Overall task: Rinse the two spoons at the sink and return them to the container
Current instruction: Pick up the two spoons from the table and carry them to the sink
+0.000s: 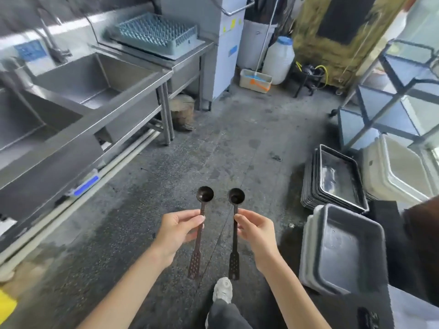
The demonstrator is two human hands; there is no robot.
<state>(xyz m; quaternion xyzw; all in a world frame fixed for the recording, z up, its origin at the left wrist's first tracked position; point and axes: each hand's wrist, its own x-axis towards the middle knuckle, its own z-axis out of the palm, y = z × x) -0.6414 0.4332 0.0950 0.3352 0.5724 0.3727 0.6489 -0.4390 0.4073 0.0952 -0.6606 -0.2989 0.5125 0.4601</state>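
Two dark long-handled spoons are hanging side by side over the floor in the middle of the view, bowls pointing toward twelve o'clock and the flat perforated handle ends toward six: the left spoon is being pinched high on its stem by the left hand, and the right spoon is being pinched at about the same height by the right hand. Each hand is closing thumb and fingertips narrowly on the thin stem just below the bowl, the other fingers curling loosely. The spoons are looking light and stiff, probably plastic (the sheen suggests it, though I cannot be sure), so they are asking for very little force; the slim stem may be turning slippery once wet, and the wide perforated end would likely be offering a surer hold under running water. The two bowls are sitting just beside each other without touching. Outward from the hands, the steel sink is lying toward ten o'clock, well apart from the spoons, with its faucet beyond it. A grey tub is standing near at three o'clock and a stack of dark trays toward two; which one counts as the container I cannot tell. No water is showing on the spoons, so rinsing appears not yet begun.
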